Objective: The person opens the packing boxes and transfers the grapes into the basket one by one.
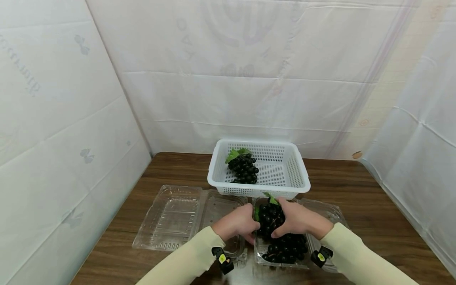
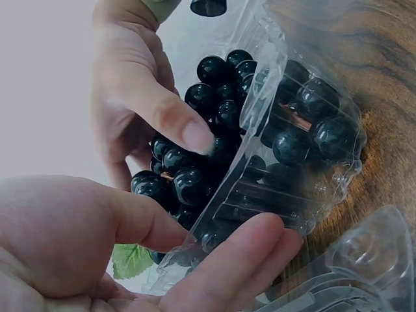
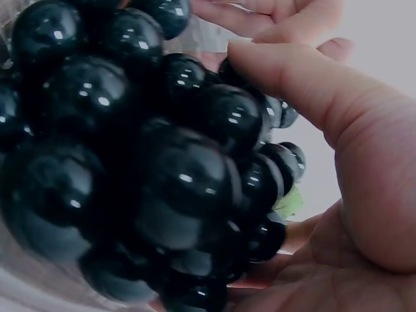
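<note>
A bunch of black grapes [image 1: 271,218] with green leaves is in my right hand [image 1: 298,217], whose thumb and fingers curl round it. The bunch is over the right clear plastic clamshell box [image 1: 261,249], where more black grapes [image 1: 286,249] lie. My left hand [image 1: 239,222] pinches this box's left wall, the thumb on the inner side and the fingers outside, as the left wrist view shows. Up close in the right wrist view, dark round grapes [image 3: 188,188] fill the space beside my right thumb [image 3: 286,71]. The grapes hide part of my right fingers.
Behind the boxes stands a white perforated basket [image 1: 285,190] with another leafy grape bunch [image 1: 244,168] in its left half. Another clear clamshell box [image 1: 174,217] lies opened out on the left. The brown wooden table [image 1: 377,221] meets white sheeting at the back and sides.
</note>
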A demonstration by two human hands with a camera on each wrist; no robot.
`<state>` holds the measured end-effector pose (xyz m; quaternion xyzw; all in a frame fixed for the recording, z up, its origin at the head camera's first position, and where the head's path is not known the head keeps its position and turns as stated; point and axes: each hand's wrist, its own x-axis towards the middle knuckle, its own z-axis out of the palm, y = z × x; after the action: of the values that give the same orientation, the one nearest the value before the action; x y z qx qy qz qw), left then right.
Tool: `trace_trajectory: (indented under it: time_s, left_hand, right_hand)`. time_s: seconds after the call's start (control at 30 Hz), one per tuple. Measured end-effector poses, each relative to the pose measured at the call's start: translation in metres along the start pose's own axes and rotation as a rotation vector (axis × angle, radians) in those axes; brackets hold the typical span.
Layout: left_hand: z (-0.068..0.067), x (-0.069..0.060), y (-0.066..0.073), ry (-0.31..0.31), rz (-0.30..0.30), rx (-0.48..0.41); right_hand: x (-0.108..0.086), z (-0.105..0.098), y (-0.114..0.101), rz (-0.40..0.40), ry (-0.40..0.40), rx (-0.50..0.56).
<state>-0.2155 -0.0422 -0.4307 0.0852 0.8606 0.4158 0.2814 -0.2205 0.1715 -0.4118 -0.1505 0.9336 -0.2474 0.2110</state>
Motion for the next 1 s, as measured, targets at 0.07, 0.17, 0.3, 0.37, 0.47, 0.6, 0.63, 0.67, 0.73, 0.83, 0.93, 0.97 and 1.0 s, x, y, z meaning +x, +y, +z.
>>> trace_trajectory:
  time_s: [0.07, 0.17, 0.3, 0.37, 0.47, 0.6, 0.63, 0.67, 0.73, 0.83, 0.93, 0.97, 1.0]
  left_hand:
    - [0.000, 0.000, 0.000, -0.002, 0.003, -0.004]
    - [0.000, 0.000, 0.001, -0.005, 0.007, -0.009]
    - [0.001, 0.000, 0.001, -0.009, 0.009, -0.022]
    - [0.001, 0.000, 0.001, -0.010, 0.011, -0.023]
    - [0.001, 0.000, 0.000, -0.012, 0.010, -0.022]
    - [0.001, 0.002, -0.001, -0.019, -0.002, -0.028]
    - [0.001, 0.002, -0.002, -0.021, -0.004, -0.034]
    - [0.001, 0.002, -0.002, -0.022, -0.005, -0.035]
    - [0.001, 0.002, -0.002, -0.028, -0.005, -0.043]
    - [0.000, 0.003, -0.003, -0.030, -0.004, -0.053]
    - [0.000, 0.003, -0.004, -0.033, -0.004, -0.063]
    - [0.000, 0.003, -0.004, -0.032, -0.005, -0.061]
    - [0.000, 0.003, -0.004, -0.033, -0.005, -0.057]
  right_hand:
    - [0.002, 0.002, 0.000, 0.008, 0.001, -0.009]
    - [0.004, 0.005, 0.001, 0.019, 0.010, -0.025]
    - [0.005, 0.009, 0.000, 0.019, 0.016, -0.032]
    - [0.006, 0.010, -0.001, 0.015, 0.015, -0.026]
    - [0.006, 0.012, -0.002, 0.002, 0.016, -0.025]
    - [0.008, 0.015, -0.001, 0.003, 0.023, -0.031]
    - [0.009, 0.015, 0.000, 0.005, 0.027, -0.032]
    - [0.010, 0.016, 0.000, 0.007, 0.030, -0.033]
    - [0.012, 0.016, 0.001, 0.008, 0.034, -0.040]
    - [0.014, 0.017, 0.002, 0.008, 0.046, -0.048]
    - [0.014, 0.020, 0.003, 0.011, 0.064, -0.041]
    - [0.013, 0.021, 0.004, 0.011, 0.071, -0.035]
    - [0.013, 0.022, 0.004, 0.012, 0.076, -0.030]
